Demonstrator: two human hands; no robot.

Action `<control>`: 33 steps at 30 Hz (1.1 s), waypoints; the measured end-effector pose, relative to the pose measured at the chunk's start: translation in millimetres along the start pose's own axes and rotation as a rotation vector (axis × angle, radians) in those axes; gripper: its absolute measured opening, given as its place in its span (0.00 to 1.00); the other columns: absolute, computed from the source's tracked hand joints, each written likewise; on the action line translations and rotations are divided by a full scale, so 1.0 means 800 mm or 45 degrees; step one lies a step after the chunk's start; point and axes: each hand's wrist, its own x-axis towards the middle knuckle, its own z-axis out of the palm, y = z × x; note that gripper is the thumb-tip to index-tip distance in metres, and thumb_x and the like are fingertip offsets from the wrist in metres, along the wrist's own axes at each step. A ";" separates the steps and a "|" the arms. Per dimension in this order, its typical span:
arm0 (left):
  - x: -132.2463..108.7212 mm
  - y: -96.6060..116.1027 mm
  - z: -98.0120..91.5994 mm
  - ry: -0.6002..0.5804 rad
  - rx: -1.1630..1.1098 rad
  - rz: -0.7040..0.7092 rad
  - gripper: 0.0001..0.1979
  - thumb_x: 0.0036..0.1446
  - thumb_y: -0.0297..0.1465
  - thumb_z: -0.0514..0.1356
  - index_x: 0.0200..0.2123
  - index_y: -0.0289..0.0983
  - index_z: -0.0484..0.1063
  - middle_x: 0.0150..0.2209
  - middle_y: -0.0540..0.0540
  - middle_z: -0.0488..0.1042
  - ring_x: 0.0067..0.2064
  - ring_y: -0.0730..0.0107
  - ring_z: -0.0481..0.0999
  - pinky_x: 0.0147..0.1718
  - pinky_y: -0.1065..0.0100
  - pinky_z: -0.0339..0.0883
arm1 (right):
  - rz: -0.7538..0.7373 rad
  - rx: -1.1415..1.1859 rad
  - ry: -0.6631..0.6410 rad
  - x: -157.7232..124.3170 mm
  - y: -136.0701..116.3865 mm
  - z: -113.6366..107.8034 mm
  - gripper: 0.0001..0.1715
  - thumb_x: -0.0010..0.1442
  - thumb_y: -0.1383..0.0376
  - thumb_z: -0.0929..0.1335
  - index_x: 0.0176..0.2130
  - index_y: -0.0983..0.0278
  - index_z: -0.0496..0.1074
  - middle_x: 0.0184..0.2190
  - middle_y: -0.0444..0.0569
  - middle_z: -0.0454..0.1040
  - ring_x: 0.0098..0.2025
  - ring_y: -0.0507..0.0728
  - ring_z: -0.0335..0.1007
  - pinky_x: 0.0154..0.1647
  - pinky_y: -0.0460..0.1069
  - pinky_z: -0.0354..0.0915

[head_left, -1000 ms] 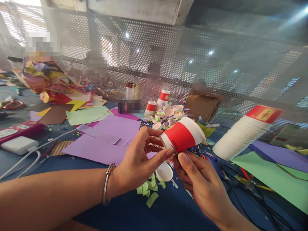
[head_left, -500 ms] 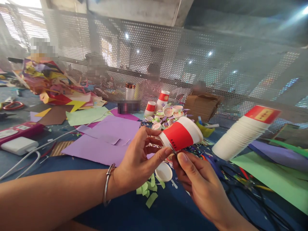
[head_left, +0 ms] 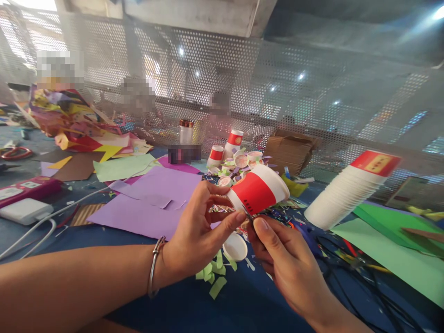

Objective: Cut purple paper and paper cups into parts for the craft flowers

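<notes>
My left hand [head_left: 204, 229] closes its fingertips around the base of a red and white paper cup [head_left: 256, 189]. The cup lies tilted on its side in the air, its mouth toward the upper right. Pinched in my right hand [head_left: 287, 263] is a thin dark metal tool [head_left: 250, 217], its tip against the cup's lower edge; most of it is hidden by the fingers. Beneath my hands are a round white paper piece [head_left: 235, 246] and light green paper strips [head_left: 218, 286].
A leaning stack of paper cups [head_left: 343, 189] stands on the right beside green sheets [head_left: 391, 254] and black cables [head_left: 374, 291]. Purple paper [head_left: 142, 203], a power strip [head_left: 27, 189] and a white charger [head_left: 26, 212] lie left. Cut cup pieces [head_left: 242, 160] are heaped behind.
The cup and both hands keep nearly the same pose, with a slight shift of the view. At the right edge, the purple sheet has given way to a darker green one.
</notes>
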 end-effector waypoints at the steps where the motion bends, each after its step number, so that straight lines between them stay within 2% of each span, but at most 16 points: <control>1: 0.000 -0.001 0.000 -0.001 -0.003 0.007 0.17 0.59 0.32 0.65 0.47 0.38 0.62 0.42 0.43 0.71 0.43 0.67 0.74 0.38 0.65 0.76 | 0.002 -0.007 0.009 0.000 0.001 0.000 0.25 0.64 0.46 0.66 0.27 0.62 0.66 0.17 0.37 0.51 0.18 0.47 0.43 0.17 0.45 0.39; 6: 0.000 -0.004 0.000 -0.018 -0.004 0.067 0.16 0.60 0.31 0.64 0.47 0.39 0.62 0.46 0.43 0.69 0.43 0.67 0.75 0.41 0.61 0.76 | -0.068 -0.088 0.014 -0.001 0.002 -0.001 0.25 0.64 0.46 0.66 0.27 0.62 0.65 0.16 0.37 0.53 0.18 0.47 0.44 0.17 0.46 0.40; 15: 0.000 -0.002 0.001 -0.015 0.045 0.071 0.15 0.60 0.32 0.64 0.46 0.39 0.62 0.46 0.42 0.70 0.44 0.65 0.75 0.43 0.60 0.77 | -0.058 -0.235 0.041 -0.003 -0.007 0.001 0.28 0.63 0.44 0.65 0.25 0.61 0.62 0.17 0.38 0.52 0.19 0.49 0.44 0.17 0.46 0.40; 20: 0.002 -0.004 -0.003 -0.007 0.120 0.095 0.14 0.60 0.31 0.64 0.47 0.39 0.63 0.47 0.42 0.69 0.43 0.65 0.75 0.42 0.59 0.78 | -0.080 -0.268 0.063 -0.002 -0.007 0.000 0.27 0.63 0.45 0.65 0.25 0.62 0.64 0.17 0.38 0.53 0.18 0.48 0.42 0.17 0.46 0.40; 26: 0.000 -0.005 -0.006 -0.060 0.329 0.309 0.17 0.58 0.26 0.65 0.49 0.40 0.66 0.47 0.44 0.63 0.47 0.64 0.72 0.42 0.62 0.79 | -0.087 -0.181 0.066 -0.003 -0.004 0.003 0.26 0.63 0.45 0.67 0.25 0.61 0.63 0.16 0.38 0.53 0.19 0.49 0.45 0.17 0.46 0.40; 29: -0.001 -0.003 -0.008 -0.032 0.476 0.415 0.20 0.55 0.24 0.66 0.50 0.41 0.66 0.47 0.44 0.63 0.48 0.63 0.70 0.40 0.64 0.79 | -0.115 -0.152 0.040 -0.003 -0.002 0.002 0.25 0.64 0.46 0.66 0.26 0.61 0.63 0.16 0.38 0.53 0.18 0.48 0.45 0.17 0.46 0.40; 33: -0.002 -0.001 -0.010 -0.007 0.524 0.429 0.20 0.54 0.25 0.67 0.49 0.42 0.67 0.45 0.45 0.64 0.47 0.64 0.70 0.38 0.66 0.78 | -0.123 -0.187 0.038 -0.004 -0.003 0.003 0.26 0.64 0.46 0.65 0.25 0.61 0.63 0.17 0.38 0.52 0.19 0.49 0.44 0.17 0.46 0.39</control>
